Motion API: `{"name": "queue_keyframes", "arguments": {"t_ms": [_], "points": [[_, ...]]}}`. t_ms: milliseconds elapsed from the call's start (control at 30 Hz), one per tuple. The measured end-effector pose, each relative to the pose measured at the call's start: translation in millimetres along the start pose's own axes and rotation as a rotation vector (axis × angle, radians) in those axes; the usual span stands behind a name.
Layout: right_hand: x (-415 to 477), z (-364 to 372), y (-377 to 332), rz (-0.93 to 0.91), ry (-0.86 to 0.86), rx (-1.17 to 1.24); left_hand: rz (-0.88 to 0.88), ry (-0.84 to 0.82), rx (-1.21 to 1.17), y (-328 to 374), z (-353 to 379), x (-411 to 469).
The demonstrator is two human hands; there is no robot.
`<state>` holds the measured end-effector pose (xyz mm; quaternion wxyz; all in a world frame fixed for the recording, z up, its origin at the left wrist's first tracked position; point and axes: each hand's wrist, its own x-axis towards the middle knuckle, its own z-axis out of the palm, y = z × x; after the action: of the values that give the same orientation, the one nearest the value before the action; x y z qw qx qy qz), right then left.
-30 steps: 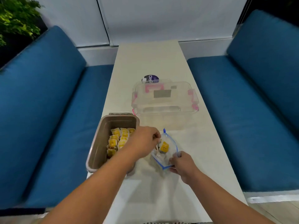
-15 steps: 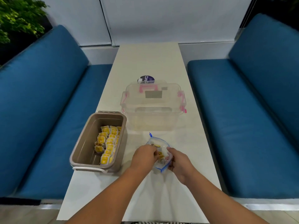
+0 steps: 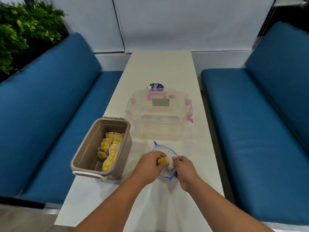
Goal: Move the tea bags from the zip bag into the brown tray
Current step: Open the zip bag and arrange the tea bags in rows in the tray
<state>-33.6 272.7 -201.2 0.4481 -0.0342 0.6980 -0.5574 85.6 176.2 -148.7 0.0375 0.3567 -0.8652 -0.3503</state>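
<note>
A long pale table (image 3: pixel 160 69) is flanked by blue cushioned benches (image 3: pixel 50 106), with a white wall behind. On it the zip bag (image 3: pixel 165 152) is gripped at its rim by the right hand (image 3: pixel 184 169), while a yellow-tagged tea bag (image 3: pixel 163 160) is pinched by the left hand (image 3: pixel 148 166). More tea bags are lined in the brown tray (image 3: pixel 87 148), beside a clear lidded box (image 3: pixel 159 114).

Single head-worn wide-angle view, looks forward and down along white table (image 3: pixel 160 69) from its near end. Both forearms enter from bottom edge; left hand (image 3: pixel 148 166) and right hand (image 3: pixel 184 169) sit low-centre, close to lens. Table runs away toward far wall. Blue benches (image 3: pixel 50 114) fill both side edges, bowed by lens. No second view, so no shared area.
</note>
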Motion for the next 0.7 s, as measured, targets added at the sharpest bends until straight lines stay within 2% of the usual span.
{"name": "queue_keyframes", "arguments": {"t_ms": [333, 433, 700], "points": [[-1, 17, 0, -0.006, 0.026, -0.021, 0.09, 0.034, 0.149, 2, -27, -1], [-2, 29, 0, 0.004, 0.035, -0.019, 0.094, 0.033, 0.114, -2, -48, -1], [-5, 65, -1, 0.037, 0.083, 0.058, 0.113, 0.161, 0.009, -17, -138, 0]]}}
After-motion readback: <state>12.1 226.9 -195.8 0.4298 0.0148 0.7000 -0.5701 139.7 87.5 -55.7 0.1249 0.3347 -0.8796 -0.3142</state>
